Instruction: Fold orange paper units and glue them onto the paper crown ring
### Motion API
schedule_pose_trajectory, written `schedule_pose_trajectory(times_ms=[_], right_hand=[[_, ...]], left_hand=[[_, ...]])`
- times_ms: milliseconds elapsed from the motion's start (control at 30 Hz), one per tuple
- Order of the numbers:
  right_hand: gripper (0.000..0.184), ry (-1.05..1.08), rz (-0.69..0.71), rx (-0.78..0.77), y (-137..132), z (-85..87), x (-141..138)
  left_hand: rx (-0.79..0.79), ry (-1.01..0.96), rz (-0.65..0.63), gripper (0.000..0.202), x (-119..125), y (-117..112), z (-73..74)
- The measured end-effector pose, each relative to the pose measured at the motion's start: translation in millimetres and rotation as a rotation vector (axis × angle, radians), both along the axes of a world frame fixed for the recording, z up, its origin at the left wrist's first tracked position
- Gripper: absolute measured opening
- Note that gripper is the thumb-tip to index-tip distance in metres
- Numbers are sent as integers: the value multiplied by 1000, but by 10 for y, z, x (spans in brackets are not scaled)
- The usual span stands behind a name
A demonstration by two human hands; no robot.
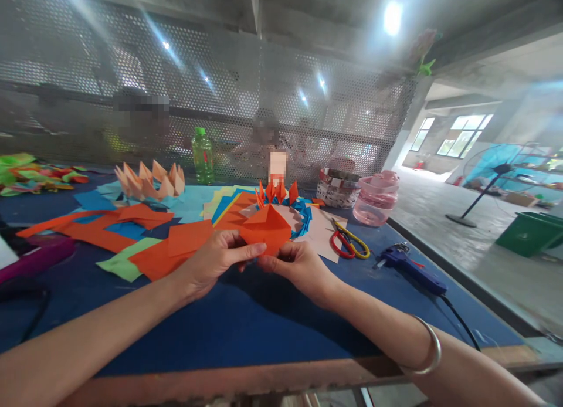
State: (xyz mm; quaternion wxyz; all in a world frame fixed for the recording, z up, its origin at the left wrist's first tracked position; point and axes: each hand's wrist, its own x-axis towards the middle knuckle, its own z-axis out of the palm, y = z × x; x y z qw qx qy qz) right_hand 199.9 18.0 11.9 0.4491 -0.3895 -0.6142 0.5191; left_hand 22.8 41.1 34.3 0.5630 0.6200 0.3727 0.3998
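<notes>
My left hand [215, 261] and my right hand [295, 267] meet at the middle of the table, both gripping a folded orange paper piece [266, 229] by its lower edges. Just behind it stands a ring of folded orange and blue paper [288, 214] with pointed orange tips. Loose orange paper sheets [169, 250] lie beside my left hand. To the right of my right hand are scissors with red and yellow handles [349, 244] and a blue glue gun [409, 272].
The blue tabletop [246, 325] also holds a green bottle [203, 156], a folded paper crown [149, 181], coloured paper scraps, a woven basket [338, 188] and a pink plastic jar [377, 199]. A perforated metal screen [220, 102] stands behind, with a person beyond the table. The table edge runs along the front and right.
</notes>
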Motion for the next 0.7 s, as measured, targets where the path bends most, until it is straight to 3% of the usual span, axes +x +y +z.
schedule_pose_trajectory(times_ms=[300,700], right_hand=[[51,20,-26,-17,16,15,8],[45,51,-21,-28,23,8,14]], left_hand=[[18,31,66,25,1,-31,51],[5,-17,144,24,-5,8,34]])
